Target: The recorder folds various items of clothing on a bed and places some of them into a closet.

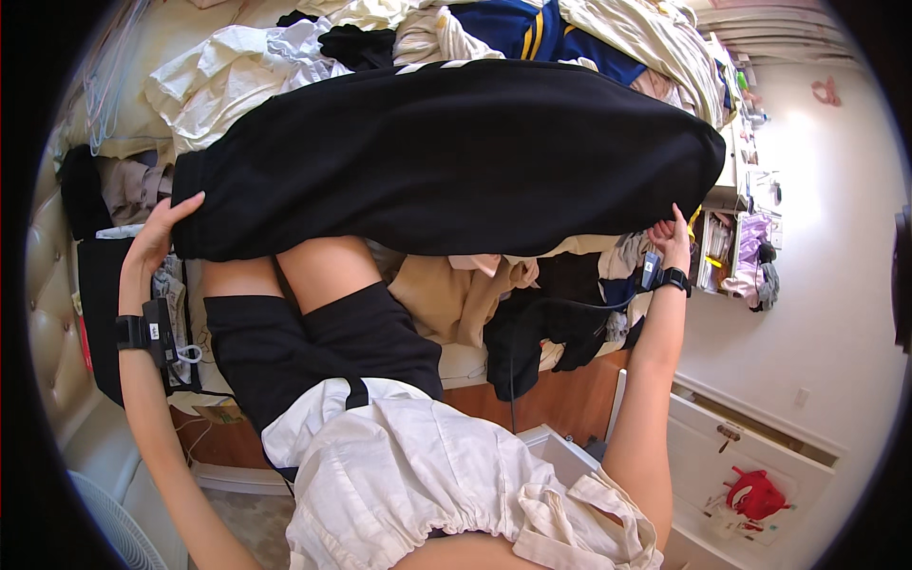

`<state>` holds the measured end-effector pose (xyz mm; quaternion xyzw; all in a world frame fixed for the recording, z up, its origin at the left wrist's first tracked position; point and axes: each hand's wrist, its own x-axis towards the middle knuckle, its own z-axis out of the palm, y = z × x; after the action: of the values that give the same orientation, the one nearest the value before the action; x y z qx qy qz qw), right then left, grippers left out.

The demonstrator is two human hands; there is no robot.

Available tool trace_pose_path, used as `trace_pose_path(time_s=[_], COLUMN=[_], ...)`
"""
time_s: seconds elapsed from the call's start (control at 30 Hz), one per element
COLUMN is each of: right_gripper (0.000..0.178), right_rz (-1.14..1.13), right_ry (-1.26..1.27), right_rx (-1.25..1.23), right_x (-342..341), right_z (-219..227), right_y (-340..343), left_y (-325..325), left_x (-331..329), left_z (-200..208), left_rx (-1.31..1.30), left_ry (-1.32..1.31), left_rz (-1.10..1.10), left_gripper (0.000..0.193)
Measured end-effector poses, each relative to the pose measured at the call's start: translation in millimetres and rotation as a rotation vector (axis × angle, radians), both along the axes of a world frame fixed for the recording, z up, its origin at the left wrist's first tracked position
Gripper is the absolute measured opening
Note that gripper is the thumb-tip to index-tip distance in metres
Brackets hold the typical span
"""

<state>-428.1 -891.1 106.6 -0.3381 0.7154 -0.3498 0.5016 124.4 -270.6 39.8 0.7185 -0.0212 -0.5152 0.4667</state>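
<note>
Black track pants (446, 161) with white stripes along the far edge are stretched wide across the space in front of me, above my thighs. My left hand (157, 233) grips the banded left end, thumb on top and fingers hidden under the cloth. At the lower right corner, my right hand (671, 236) has its fingers curled at the pants' edge, partly hidden by the fabric. Both wrists carry black strapped devices. Beneath the pants' near edge lies a tan garment (446, 294), beside dark clothing (551, 318).
Heaped clothes cover the bed's far side, among them a white garment (223, 76) and a navy one with yellow stripes (508, 27). A tufted headboard (52, 294) stands left. To the right are an open drawer (719, 249) and a white cabinet (722, 465); a fan (109, 522) sits lower left.
</note>
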Motion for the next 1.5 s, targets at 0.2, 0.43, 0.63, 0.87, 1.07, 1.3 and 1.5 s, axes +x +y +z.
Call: trace_pose_path(time_s=[0.2,0.43,0.63,0.87,1.07,1.3,1.5], right_gripper=[0.03,0.02,0.021,0.027,0.047,0.028,0.084], right_rz=[0.105,-0.025,-0.036,-0.061,0.084,0.137,0.682], right_ry=[-0.18,-0.355,-0.481,-0.423,-0.276,-0.417,0.251], right_rx=[-0.145,-0.222,-0.336,-0.031,0.116,0.092,-0.467], right_x=[-25,-57,-108,-101,-54,-65,-138], right_z=[-7,2,-7,-43,-45,-43,-49], right_y=[-9,-33,-58,-47,-7,-24,-65], left_y=[11,29,41,31,25,44,27], left_x=[-8,-9,-13,-20,-28,-18,-22], left_z=[4,28,24,-18,-11,-35,-1], left_rx=[-0.196,-0.336,-0.172,0.059,0.178,-0.193,-0.253], left_ry=[-0.048,0.036,-0.002,-0.28,-0.245,0.236,0.303], left_rz=[0.014,0.398,0.315,0.055,0.024,0.391,0.395], left_gripper=[0.047,0.041,0.043,0.047,0.058,0.043,0.03])
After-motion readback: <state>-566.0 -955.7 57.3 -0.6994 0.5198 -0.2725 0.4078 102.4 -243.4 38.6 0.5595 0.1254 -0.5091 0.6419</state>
